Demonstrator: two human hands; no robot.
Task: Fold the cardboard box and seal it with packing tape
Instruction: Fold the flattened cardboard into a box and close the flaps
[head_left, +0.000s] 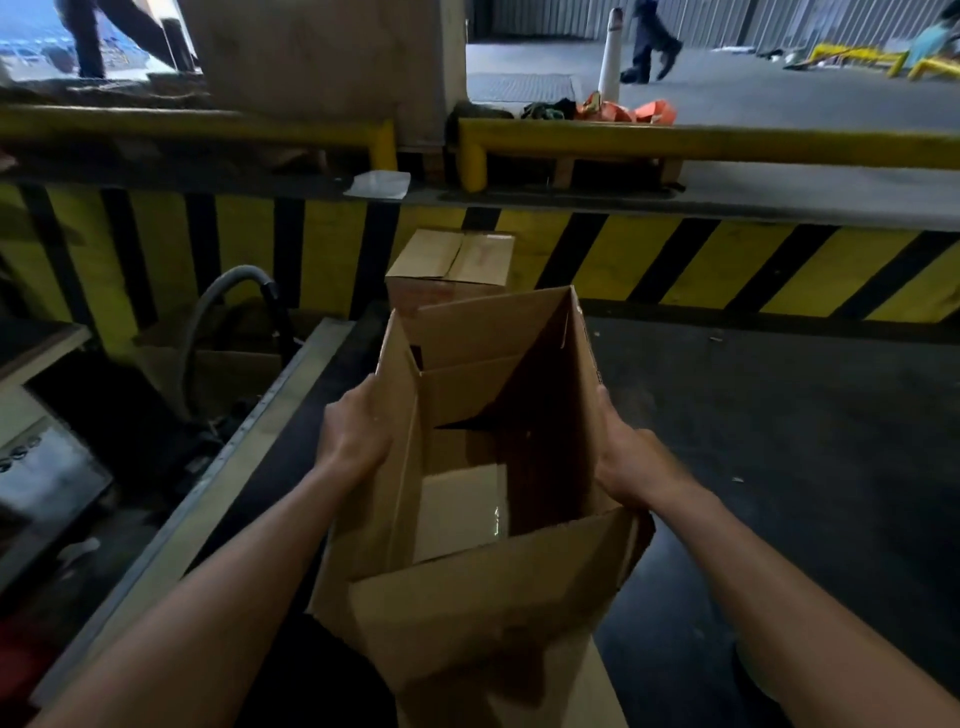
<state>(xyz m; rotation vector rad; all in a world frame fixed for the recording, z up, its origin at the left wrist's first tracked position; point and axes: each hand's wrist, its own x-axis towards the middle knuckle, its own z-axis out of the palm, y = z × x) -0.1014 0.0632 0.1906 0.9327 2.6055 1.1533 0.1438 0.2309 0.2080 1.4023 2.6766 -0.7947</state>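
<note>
At far left a grey hose (208, 322) curls beside the dark work surface (779, 415). The left hand (356, 434) presses flat against the left wall of the cardboard box (467, 597), which stands opened into a tube at centre. The right hand (626, 462) grips the right wall, fingers hidden. Inside, bottom flaps look partly folded; the near flaps hang loose. No tape shows, so sealing appears undone. Beyond sits a closed box (452, 265).
</note>
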